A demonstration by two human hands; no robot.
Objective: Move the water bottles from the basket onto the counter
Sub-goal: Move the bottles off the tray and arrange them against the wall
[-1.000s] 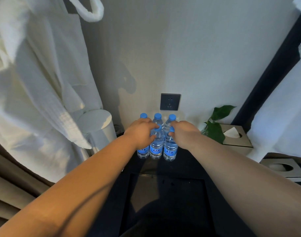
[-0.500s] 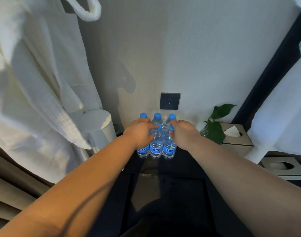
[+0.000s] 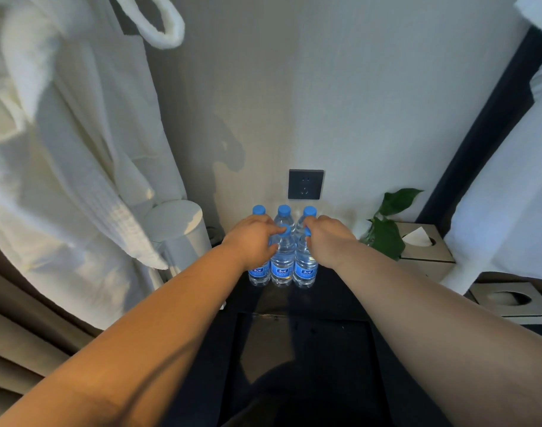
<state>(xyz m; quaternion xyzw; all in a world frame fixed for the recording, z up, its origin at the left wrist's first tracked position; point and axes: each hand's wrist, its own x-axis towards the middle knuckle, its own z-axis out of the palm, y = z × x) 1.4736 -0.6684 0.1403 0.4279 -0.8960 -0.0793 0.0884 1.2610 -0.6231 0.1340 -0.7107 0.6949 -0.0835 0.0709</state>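
Several clear water bottles [image 3: 282, 266] with blue caps and blue labels stand upright in two rows on the dark counter [image 3: 334, 291], close to the wall. My left hand [image 3: 254, 238] grips the top of the front left bottle [image 3: 258, 272], and its thumb touches the front middle bottle's cap. My right hand [image 3: 328, 238] curls round the neck of the front right bottle [image 3: 305, 269]. The three back bottles [image 3: 284, 212] show only their caps and shoulders. A dark rectangular basket [image 3: 303, 315] sits below the bottles, its inside in shadow.
A white bathrobe [image 3: 63, 149] hangs at the left over a white cylindrical kettle [image 3: 180, 232]. On the wall behind the bottles is a dark socket [image 3: 305, 184]. A green plant [image 3: 386, 229] and two tissue boxes [image 3: 423, 248] stand at the right.
Both hands stay on the front bottles and the bottles have not visibly moved. The view has shifted only slightly.
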